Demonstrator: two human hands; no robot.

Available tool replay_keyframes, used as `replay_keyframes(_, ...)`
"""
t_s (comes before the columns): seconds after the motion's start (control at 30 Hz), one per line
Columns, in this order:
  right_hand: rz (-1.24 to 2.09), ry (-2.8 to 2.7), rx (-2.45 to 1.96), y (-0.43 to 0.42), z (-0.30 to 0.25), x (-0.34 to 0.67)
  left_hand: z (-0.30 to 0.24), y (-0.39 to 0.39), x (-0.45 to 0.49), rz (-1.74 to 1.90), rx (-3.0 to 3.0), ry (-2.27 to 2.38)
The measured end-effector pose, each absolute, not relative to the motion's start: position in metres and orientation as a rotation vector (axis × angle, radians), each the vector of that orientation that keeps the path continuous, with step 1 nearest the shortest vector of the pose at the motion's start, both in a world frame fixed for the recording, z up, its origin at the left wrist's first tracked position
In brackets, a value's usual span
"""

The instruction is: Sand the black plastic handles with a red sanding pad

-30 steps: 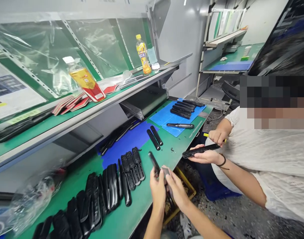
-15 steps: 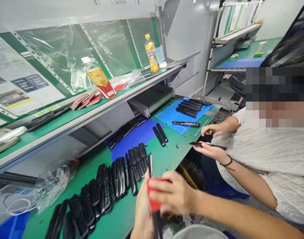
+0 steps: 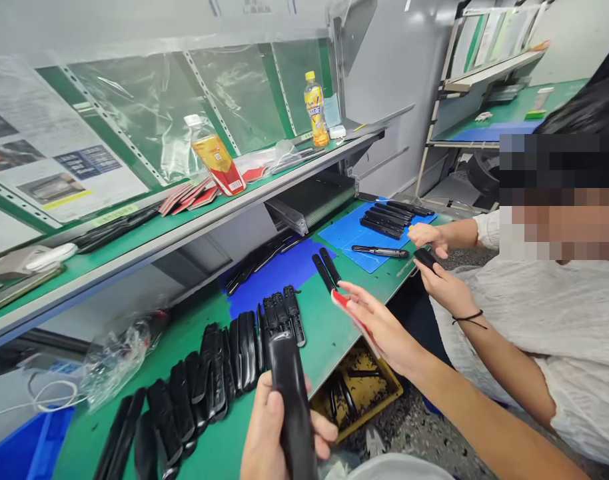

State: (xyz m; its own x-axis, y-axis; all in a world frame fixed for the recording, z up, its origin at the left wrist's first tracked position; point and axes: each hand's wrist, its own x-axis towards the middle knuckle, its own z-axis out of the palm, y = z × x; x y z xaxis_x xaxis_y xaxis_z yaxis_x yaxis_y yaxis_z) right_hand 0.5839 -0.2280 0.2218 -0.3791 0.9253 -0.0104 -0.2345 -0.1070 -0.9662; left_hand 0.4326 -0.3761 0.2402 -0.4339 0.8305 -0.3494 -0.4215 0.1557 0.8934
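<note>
Bright, even overhead light; glare on plastic sheeting [image 3: 134,107]; wide-angle bending at edges.

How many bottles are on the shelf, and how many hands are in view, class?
Bottles: 2
Wearer's left hand, gripping a black casing: 1
Wearer's right hand: 1
Co-worker's hands: 2
Total: 6
</note>
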Motion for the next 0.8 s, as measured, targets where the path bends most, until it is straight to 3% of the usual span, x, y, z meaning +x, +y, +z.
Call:
replay_keyframes(0.13,1.773,-1.235,-0.615,-0.26,0.25,0.575,0.231,-0.369,0.453,1.607,0.593,1.525)
replay_keyframes(0.27,1.257,-1.458,-0.851,-0.244,0.27,0.571,0.226,-0.377,0.462,1.556,0.676,1.568)
replay_keyframes(0.33,1.177,-1.388,-0.914,-0.232,0.273,0.571,0.226,-0.382,0.462,1.528,0.695,1.593)
replay_keyframes(0.43,1.346,-1.6,-0.69,-0.219,0.268,0.571,0.229,-0.386,0.457,1.568,0.64,1.56)
replay_keyframes(0.57,1.33,-1.218,-0.962,-0.196,0.246,0.574,0.234,-0.379,0.436,1.627,0.45,1.396)
replay_keyframes(0.8,1.855,-1.288,-0.798,-0.242,0.212,0.57,0.227,-0.365,0.402,1.659,0.193,1.365)
